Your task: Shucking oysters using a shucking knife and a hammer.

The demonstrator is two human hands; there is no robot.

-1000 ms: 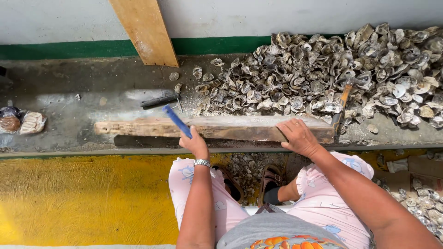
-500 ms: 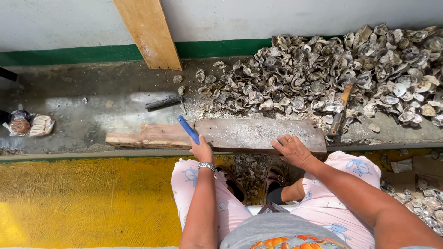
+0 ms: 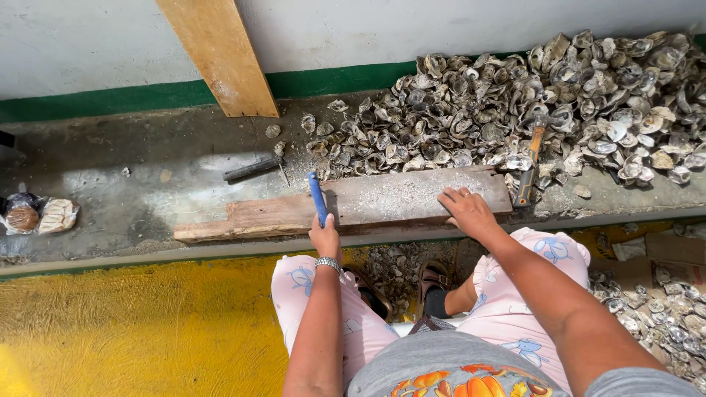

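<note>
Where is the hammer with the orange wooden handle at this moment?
In the head view, the hammer with the orange wooden handle lies on the right, at the edge of the grey shell pile, just beyond the right end of the worn wooden board.

1 head-worn view, steeply downward and close over the wooden board (image 3: 353,206) on a concrete ledge (image 3: 147,169).

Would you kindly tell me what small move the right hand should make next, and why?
Probably reach up to the grey oyster shell pile for one shell. The right hand lies empty on the worn wooden board, which carries no shell, while the left hand already holds the blue-handled tool over it.
</note>
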